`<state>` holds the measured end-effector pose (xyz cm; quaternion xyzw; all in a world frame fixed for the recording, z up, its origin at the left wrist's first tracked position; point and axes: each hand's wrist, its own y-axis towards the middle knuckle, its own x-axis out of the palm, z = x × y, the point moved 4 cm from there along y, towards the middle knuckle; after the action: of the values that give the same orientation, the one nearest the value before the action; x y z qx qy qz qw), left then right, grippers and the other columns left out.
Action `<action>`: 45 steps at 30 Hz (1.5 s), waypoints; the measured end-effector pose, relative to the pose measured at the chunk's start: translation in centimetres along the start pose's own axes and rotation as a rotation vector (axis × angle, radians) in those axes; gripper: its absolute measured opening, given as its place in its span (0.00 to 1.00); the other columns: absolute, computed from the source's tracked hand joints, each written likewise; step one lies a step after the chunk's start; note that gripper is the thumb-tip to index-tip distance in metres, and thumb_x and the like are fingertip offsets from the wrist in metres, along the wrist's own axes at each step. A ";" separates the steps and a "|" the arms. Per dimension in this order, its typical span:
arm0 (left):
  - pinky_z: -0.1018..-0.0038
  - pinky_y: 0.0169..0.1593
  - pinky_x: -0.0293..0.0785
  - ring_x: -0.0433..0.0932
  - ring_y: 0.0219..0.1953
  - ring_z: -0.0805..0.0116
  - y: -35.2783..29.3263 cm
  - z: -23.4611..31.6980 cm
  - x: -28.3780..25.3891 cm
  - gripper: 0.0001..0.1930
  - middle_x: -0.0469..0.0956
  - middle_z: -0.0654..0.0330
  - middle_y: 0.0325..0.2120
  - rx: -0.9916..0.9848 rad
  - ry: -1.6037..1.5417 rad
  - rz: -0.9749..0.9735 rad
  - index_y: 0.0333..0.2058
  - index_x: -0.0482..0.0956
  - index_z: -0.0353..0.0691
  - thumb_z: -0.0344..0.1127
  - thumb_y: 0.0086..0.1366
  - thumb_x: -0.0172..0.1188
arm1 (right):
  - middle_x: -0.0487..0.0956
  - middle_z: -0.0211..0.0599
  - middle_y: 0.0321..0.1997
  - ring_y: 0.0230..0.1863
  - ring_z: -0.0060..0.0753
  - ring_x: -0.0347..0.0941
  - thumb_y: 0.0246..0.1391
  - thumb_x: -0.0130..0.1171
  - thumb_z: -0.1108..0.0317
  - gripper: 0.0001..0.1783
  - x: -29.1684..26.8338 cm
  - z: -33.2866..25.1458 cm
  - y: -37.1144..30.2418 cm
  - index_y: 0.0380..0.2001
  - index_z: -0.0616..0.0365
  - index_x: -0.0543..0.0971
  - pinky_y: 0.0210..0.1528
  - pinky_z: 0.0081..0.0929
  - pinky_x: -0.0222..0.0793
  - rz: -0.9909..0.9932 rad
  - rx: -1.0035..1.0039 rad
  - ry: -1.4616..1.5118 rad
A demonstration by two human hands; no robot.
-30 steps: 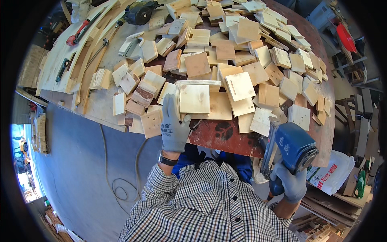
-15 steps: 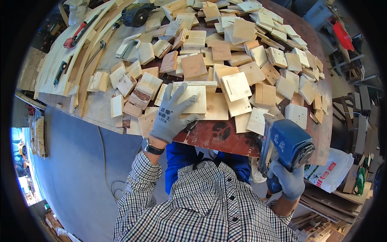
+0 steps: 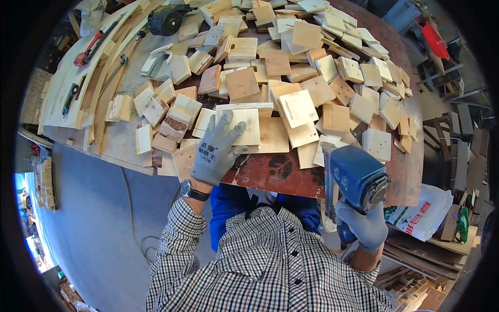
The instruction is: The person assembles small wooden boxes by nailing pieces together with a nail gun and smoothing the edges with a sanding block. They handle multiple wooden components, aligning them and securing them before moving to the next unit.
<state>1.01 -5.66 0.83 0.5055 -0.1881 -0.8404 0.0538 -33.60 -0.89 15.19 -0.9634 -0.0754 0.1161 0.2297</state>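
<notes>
My left hand (image 3: 214, 151), in a grey work glove, lies with fingers spread over a pale square wood block (image 3: 247, 127) at the table's near edge. Along that block's far side runs a thin layered wood strip (image 3: 244, 106); whether the fingertips touch it I cannot tell. My right hand (image 3: 362, 224), gloved alike, is wrapped round the handle of a blue nail gun (image 3: 358, 174). The gun is held at the near right edge of the table, apart from the block under my left hand, its long narrow metal side toward the left.
Loose wood blocks (image 3: 278, 63) are heaped across the red-brown tabletop (image 3: 280, 179). Long boards on the left bear a red-handled tool (image 3: 88, 52) and a black-and-yellow tape measure (image 3: 165, 20). A white printed sack (image 3: 423, 213) lies at right; a hose (image 3: 132, 208) trails over the floor.
The nail gun in my right hand has moved a little to the left and up. My left hand stays on the same block, while the whole view has shifted slightly.
</notes>
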 end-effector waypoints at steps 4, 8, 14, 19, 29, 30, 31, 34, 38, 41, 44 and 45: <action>0.53 0.65 0.76 0.71 0.67 0.35 -0.3 0.0 0.2 0.33 0.71 0.45 0.68 0.010 -0.001 0.066 0.63 0.81 0.52 0.50 0.59 0.74 | 0.85 0.29 0.34 0.32 0.20 0.80 0.54 0.75 0.72 0.13 0.3 -0.3 0.5 0.42 0.61 0.83 0.35 0.24 0.77 -0.045 -0.096 -0.043; 0.54 0.64 0.77 0.73 0.65 0.37 -0.4 0.4 0.1 0.32 0.73 0.48 0.67 0.008 -0.020 0.128 0.62 0.82 0.52 0.49 0.58 0.76 | 0.86 0.31 0.36 0.36 0.22 0.82 0.53 0.76 0.68 0.16 0.7 -1.0 0.7 0.43 0.61 0.83 0.39 0.26 0.79 -0.041 0.013 -0.159; 0.55 0.63 0.78 0.75 0.65 0.38 -0.7 -0.3 0.4 0.33 0.75 0.51 0.66 0.002 -0.058 0.156 0.60 0.84 0.52 0.49 0.54 0.78 | 0.87 0.31 0.37 0.38 0.24 0.82 0.53 0.76 0.67 0.16 1.6 -1.4 0.4 0.43 0.60 0.83 0.41 0.30 0.80 -0.053 -0.068 -0.228; 0.56 0.65 0.77 0.75 0.65 0.40 -0.5 0.3 0.2 0.32 0.76 0.53 0.65 -0.027 -0.074 0.172 0.60 0.84 0.54 0.48 0.55 0.78 | 0.86 0.31 0.35 0.36 0.23 0.81 0.55 0.74 0.68 0.14 1.4 -0.8 0.3 0.43 0.60 0.83 0.40 0.29 0.80 -0.058 -0.102 -0.177; 0.54 0.74 0.67 0.72 0.69 0.45 0.0 0.2 -0.3 0.33 0.73 0.52 0.68 -0.012 -0.118 0.011 0.64 0.80 0.53 0.40 0.58 0.76 | 0.85 0.28 0.34 0.34 0.17 0.79 0.57 0.72 0.68 0.12 0.2 -1.1 -0.7 0.42 0.58 0.83 0.36 0.24 0.77 -0.020 -0.238 -0.204; 0.54 0.73 0.67 0.71 0.69 0.44 -0.2 0.0 -0.6 0.33 0.73 0.52 0.68 -0.037 -0.135 -0.001 0.65 0.80 0.53 0.39 0.58 0.76 | 0.85 0.28 0.34 0.34 0.17 0.79 0.58 0.72 0.68 0.12 0.2 -1.0 -0.6 0.43 0.59 0.82 0.36 0.24 0.77 -0.038 -0.232 -0.206; 0.54 0.73 0.67 0.71 0.69 0.44 -0.3 -0.1 -0.9 0.33 0.73 0.52 0.68 -0.061 -0.151 -0.012 0.65 0.80 0.54 0.39 0.59 0.75 | 0.85 0.31 0.38 0.37 0.20 0.80 0.56 0.73 0.70 0.17 0.1 -0.6 -0.6 0.47 0.61 0.81 0.40 0.25 0.78 -0.065 -0.191 -0.174; 0.59 0.69 0.70 0.73 0.68 0.47 -0.2 0.8 -2.4 0.27 0.75 0.51 0.67 -0.039 -0.163 0.084 0.62 0.84 0.47 0.35 0.63 0.72 | 0.85 0.33 0.42 0.40 0.23 0.81 0.55 0.73 0.71 0.22 -0.5 0.2 -0.4 0.52 0.63 0.80 0.44 0.26 0.78 -0.079 -0.162 -0.106; 0.68 0.47 0.79 0.82 0.43 0.63 -0.8 2.1 -5.5 0.17 0.84 0.59 0.43 -0.285 -0.284 0.290 0.54 0.85 0.35 0.41 0.74 0.66 | 0.85 0.27 0.33 0.33 0.16 0.79 0.58 0.72 0.68 0.13 -0.5 0.3 -0.8 0.43 0.60 0.81 0.35 0.22 0.76 -0.027 -0.262 -0.068; 0.81 0.22 0.67 0.73 0.22 0.80 -1.9 3.2 -5.1 0.19 0.76 0.67 0.24 -0.820 -0.965 0.258 0.49 0.84 0.33 0.46 0.77 0.63 | 0.85 0.27 0.32 0.32 0.16 0.79 0.58 0.72 0.67 0.12 -0.9 0.3 -1.0 0.42 0.59 0.83 0.34 0.23 0.77 -0.003 -0.190 -0.069; 0.82 0.21 0.67 0.74 0.21 0.79 -2.3 2.3 -4.1 0.20 0.76 0.66 0.24 -0.861 -1.177 0.252 0.52 0.84 0.29 0.44 0.76 0.65 | 0.86 0.29 0.31 0.32 0.20 0.81 0.58 0.71 0.66 0.12 -1.1 0.2 -1.2 0.41 0.59 0.84 0.34 0.25 0.78 0.006 -0.117 -0.102; 0.82 0.21 0.68 0.75 0.22 0.79 -2.2 2.2 -3.9 0.20 0.77 0.65 0.25 -0.853 -1.162 0.249 0.53 0.83 0.29 0.43 0.76 0.65 | 0.86 0.29 0.32 0.32 0.20 0.81 0.58 0.71 0.66 0.12 -1.2 0.3 -1.2 0.42 0.59 0.84 0.34 0.25 0.78 0.002 -0.127 -0.099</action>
<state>1.23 -1.98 4.17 -0.1119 0.1013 -0.9608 0.2325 -34.90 0.09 15.74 -0.9692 -0.0931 0.1589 0.1638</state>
